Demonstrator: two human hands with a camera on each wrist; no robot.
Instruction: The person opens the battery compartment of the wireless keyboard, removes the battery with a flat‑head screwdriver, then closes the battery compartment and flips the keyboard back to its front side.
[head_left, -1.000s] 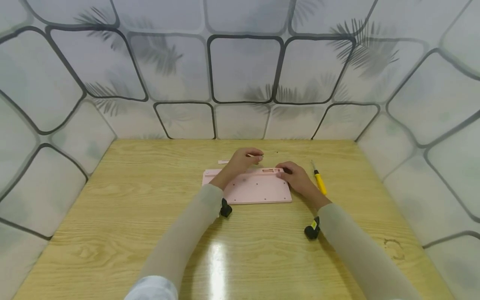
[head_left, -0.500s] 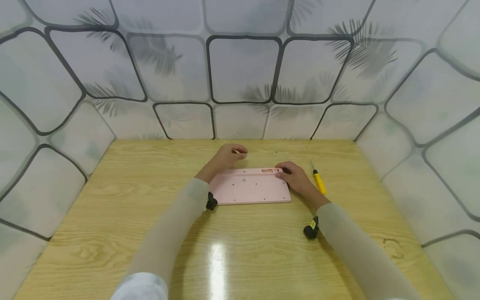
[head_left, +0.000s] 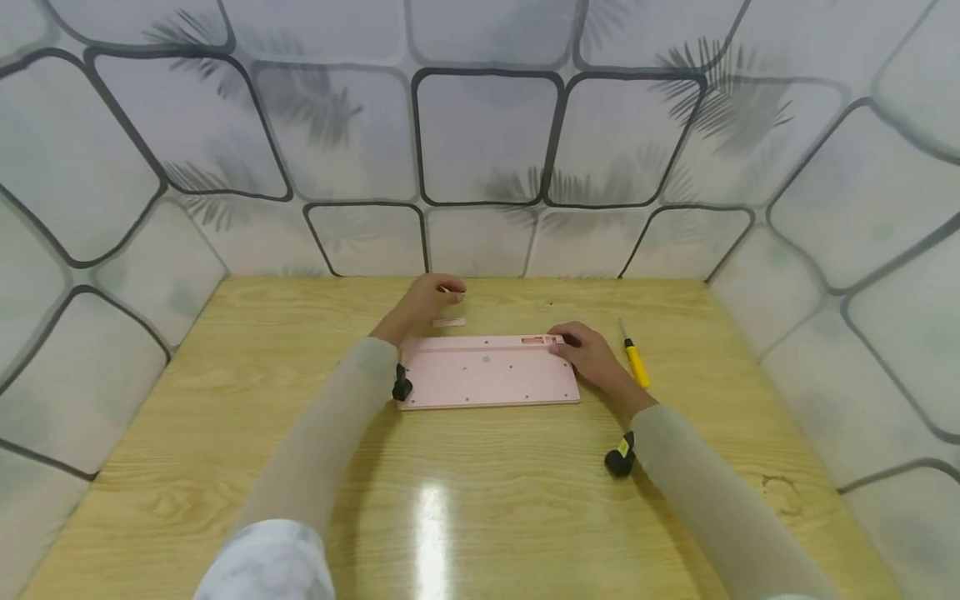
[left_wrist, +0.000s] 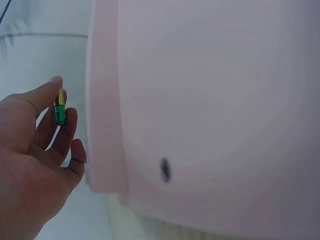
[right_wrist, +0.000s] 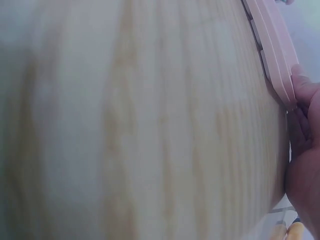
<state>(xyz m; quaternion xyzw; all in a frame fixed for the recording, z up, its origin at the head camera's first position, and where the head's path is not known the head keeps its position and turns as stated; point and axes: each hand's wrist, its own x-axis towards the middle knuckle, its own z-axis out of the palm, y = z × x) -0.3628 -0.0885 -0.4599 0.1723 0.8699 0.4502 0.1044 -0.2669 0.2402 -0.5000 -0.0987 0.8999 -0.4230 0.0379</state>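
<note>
A pink keyboard (head_left: 487, 382) lies with its screwed underside up, a small compartment (head_left: 532, 340) exposed near its far right corner. In the right wrist view, keys (right_wrist: 265, 62) show along its lower side. My right hand (head_left: 594, 354) grips that far right corner, thumb on top. Beyond the keyboard's far left corner, my left hand (head_left: 422, 304) pinches a small green and gold battery (left_wrist: 60, 114) between thumb and fingers. A thin pink battery cover (head_left: 450, 322) lies on the table just behind the keyboard, close to the left hand.
A screwdriver (head_left: 636, 364) with a yellow and black handle lies to the right of the right hand. The wooden table (head_left: 525, 500) meets patterned cloth walls (head_left: 487, 137) at the back and both sides. A tiny dark speck sits near the back edge.
My left hand has moved left and slightly away, from above the keyboard's back edge to past its far left part, uncovering the battery cover. The right hand stays on the corner.
</note>
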